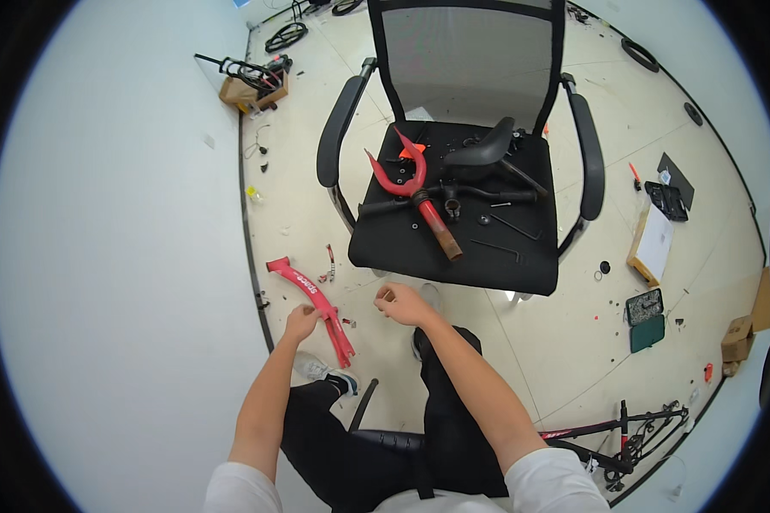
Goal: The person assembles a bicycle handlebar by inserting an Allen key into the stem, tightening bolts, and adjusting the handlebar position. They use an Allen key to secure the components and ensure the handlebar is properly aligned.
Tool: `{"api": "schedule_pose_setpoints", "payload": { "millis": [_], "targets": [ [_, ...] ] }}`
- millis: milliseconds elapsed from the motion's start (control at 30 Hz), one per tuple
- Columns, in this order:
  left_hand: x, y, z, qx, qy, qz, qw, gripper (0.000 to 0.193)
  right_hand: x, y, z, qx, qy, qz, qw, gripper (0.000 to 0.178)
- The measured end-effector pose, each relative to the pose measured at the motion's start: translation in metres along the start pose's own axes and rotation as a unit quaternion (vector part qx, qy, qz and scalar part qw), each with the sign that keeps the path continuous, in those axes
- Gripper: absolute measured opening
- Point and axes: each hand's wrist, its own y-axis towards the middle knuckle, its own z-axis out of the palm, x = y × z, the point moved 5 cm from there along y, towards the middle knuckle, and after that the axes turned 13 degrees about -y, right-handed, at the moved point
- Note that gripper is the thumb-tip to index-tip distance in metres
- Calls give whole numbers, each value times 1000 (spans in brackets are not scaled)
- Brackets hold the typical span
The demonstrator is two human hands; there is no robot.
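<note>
Red-painted metal frame piece (310, 297) on the floor just off the office chair's (453, 256) front-left corner, gripped near its lower end by left hand (302, 323), probably stiff, light, best held mid-tube; right hand (400, 303) pinching something small.

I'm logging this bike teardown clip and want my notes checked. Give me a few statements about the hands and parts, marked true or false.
1. The left hand grips the red frame piece. True.
2. The red fork lies on the floor. False: it lies on the seat of the black office chair.
3. The right hand grips the black saddle. False: it hangs in front of the chair, fingers curled, apart from the saddle; what it pinches, if anything, is too small to tell.
4. The saddle lies on the chair seat. True.
5. A green case sits on the chair. False: it lies on the floor to the right.
</note>
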Motion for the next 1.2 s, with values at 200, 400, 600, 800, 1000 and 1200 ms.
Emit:
{"api": "schedule_pose_setpoints", "payload": {
  "millis": [200,400,600,800,1000,1200],
  "targets": [
    [-162,-38,31,68,-35,147,986,43,6,-56,-45,-137,110,-31,984,19],
    [-277,-99,112,191,-78,264,942,32,-24,-68,-89,-253,159,3,954,12],
    [-278,-81,153,164,-337,172,911,27,-42,-85,-107,-299,145,42,942,10],
    [-303,-81,203,129,-446,73,883,47,-80,-103,-164,-447,0,89,890,5],
    [-319,-42,209,184,-501,31,845,45,3,-55,-249,-488,-110,33,865,9],
    [-331,-43,223,272,-678,-152,665,30,-48,-13,-205,-508,-10,27,861,6]
  ]
}}
